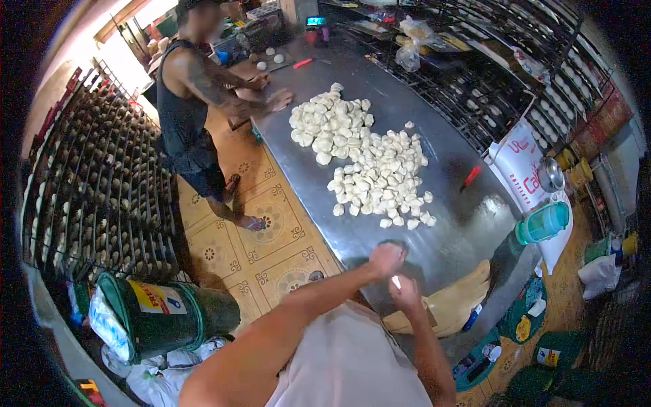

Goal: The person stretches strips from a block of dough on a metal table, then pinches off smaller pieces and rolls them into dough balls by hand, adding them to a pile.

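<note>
Two adjoining heaps of small white dough pieces (380, 173) lie on the metal table (298, 169), beyond my hands. My left hand (388, 259) is over the near part of the table, its fingers curled and blurred; what it holds, if anything, is hidden. Just to its right and nearer my body, my right hand (405, 292) is closed, with a small white dough piece showing at its fingertips. A light brown sheet (454, 305) lies at the near right edge of the table, beside my right hand.
A co-worker (190, 102) stands at the table's left side, hands at its edge near dough balls (271, 57). A red-handled tool (469, 178), a white sack (519, 166) and a teal container (542, 222) are on the right. Racks (102, 169) stand left; a green bin (163, 315) stands near left.
</note>
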Demonstrator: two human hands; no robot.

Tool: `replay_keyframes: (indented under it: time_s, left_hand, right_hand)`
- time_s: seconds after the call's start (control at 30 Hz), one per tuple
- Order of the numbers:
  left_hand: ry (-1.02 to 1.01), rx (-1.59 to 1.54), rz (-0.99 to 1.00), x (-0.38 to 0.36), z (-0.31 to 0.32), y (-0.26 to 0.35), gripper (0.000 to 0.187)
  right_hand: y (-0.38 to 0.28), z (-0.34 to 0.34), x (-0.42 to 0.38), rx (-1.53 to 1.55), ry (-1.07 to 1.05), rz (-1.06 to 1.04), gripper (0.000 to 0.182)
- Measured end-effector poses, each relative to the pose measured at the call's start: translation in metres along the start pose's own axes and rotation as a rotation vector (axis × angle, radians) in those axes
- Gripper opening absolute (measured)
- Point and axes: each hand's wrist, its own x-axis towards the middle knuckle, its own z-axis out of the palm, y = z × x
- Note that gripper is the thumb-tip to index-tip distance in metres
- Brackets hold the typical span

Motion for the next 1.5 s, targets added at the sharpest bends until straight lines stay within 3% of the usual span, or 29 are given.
replay_keyframes:
  time_s: [0.07, 0.13, 0.17, 0.2, 0.27, 0.33, 0.37, 0.43, 0.47, 0.53, 0.73, 0.8, 0.93, 1.0, 1.03, 1.1, 1.13, 1.2, 1.23, 1.33, 1.4, 1.5]
  left_hand:
    - [0.053, -0.032, -0.029, 0.012, -0.001, 0.003, 0.035]
    - [0.413, -0.084, 0.316, 0.023, -0.012, 0.011, 0.033]
    - [0.503, -0.090, 0.399, 0.018, -0.023, 0.011, 0.033]
    - [0.594, -0.088, 0.481, 0.012, -0.035, 0.011, 0.033]
    - [-0.290, -0.177, 0.317, -0.013, -0.062, 0.026, 0.027]
    - [-0.334, -0.126, 0.286, -0.025, -0.017, 0.003, 0.030]
    - [-0.376, -0.063, 0.255, -0.028, 0.001, -0.005, 0.033]
    - [-0.309, -0.044, 0.200, -0.033, 0.002, 0.005, 0.037]
    - [-0.252, -0.010, 0.146, -0.040, 0.002, 0.009, 0.041]
    - [-0.198, 0.032, 0.101, -0.044, 0.000, 0.011, 0.045]
    - [-0.097, 0.135, 0.132, -0.037, -0.008, 0.005, 0.048]
    - [-0.070, 0.138, 0.135, -0.026, -0.006, 0.007, 0.049]
    - [0.033, 0.036, 0.114, 0.010, -0.018, 0.007, 0.040]
    - [0.469, -0.072, 0.129, 0.029, -0.018, 0.004, 0.036]
    - [0.470, -0.069, 0.136, 0.030, -0.019, 0.006, 0.036]
    - [0.163, -0.147, 0.291, 0.005, -0.038, 0.013, 0.038]
    - [0.011, -0.183, 0.365, 0.000, -0.046, 0.013, 0.039]
    - [-0.277, -0.121, 0.341, -0.022, -0.022, 0.004, 0.045]
    - [-0.273, -0.134, 0.339, -0.026, -0.009, -0.002, 0.045]
    - [-0.165, -0.136, 0.117, -0.031, 0.019, -0.018, 0.047]
    - [-0.161, -0.088, 0.091, -0.039, 0.004, -0.002, 0.047]
    - [-0.126, 0.017, 0.048, -0.043, -0.010, 0.010, 0.050]
  right_hand:
    - [0.000, -0.009, 0.004, 0.016, -0.045, -0.061, 0.035]
    - [0.008, -0.016, 0.025, 0.210, 0.269, 0.149, 0.031]
    - [0.012, -0.011, 0.034, 0.317, 0.419, 0.246, 0.029]
    - [0.014, -0.002, 0.039, 0.330, 0.417, 0.241, 0.029]
    - [0.023, 0.016, 0.036, 0.187, 0.313, 0.105, 0.028]
    - [0.031, 0.017, 0.023, 0.089, 0.250, 0.042, 0.028]
    - [0.034, 0.016, 0.017, 0.069, 0.329, -0.048, 0.033]
    - [0.037, 0.019, 0.010, 0.042, 0.484, -0.232, 0.043]
    - [0.035, 0.025, 0.009, 0.046, 0.479, -0.226, 0.043]
    - [0.029, 0.042, 0.017, -0.029, 0.338, -0.027, 0.038]
    - [0.032, 0.048, 0.021, -0.107, 0.101, 0.220, 0.041]
    - [0.032, 0.026, 0.012, -0.005, 0.113, 0.056, 0.040]
    - [0.000, -0.005, 0.015, 0.069, 0.136, -0.069, 0.039]
    - [-0.007, -0.023, 0.025, 0.068, 0.165, -0.082, 0.039]
    - [-0.012, -0.029, 0.034, 0.163, 0.279, 0.000, 0.037]
    - [-0.023, -0.023, 0.039, 0.374, 0.492, 0.171, 0.032]
    - [-0.019, -0.013, 0.040, 0.387, 0.495, 0.169, 0.032]
    - [0.011, 0.016, 0.031, 0.091, 0.420, -0.034, 0.036]
    - [0.016, 0.016, 0.027, -0.067, 0.372, -0.133, 0.039]
    - [0.008, -0.001, 0.011, -0.058, 0.379, -0.192, 0.041]
    - [0.004, 0.005, 0.011, -0.032, 0.396, -0.205, 0.042]
    - [0.008, 0.022, 0.034, 0.103, 0.030, 0.227, 0.049]
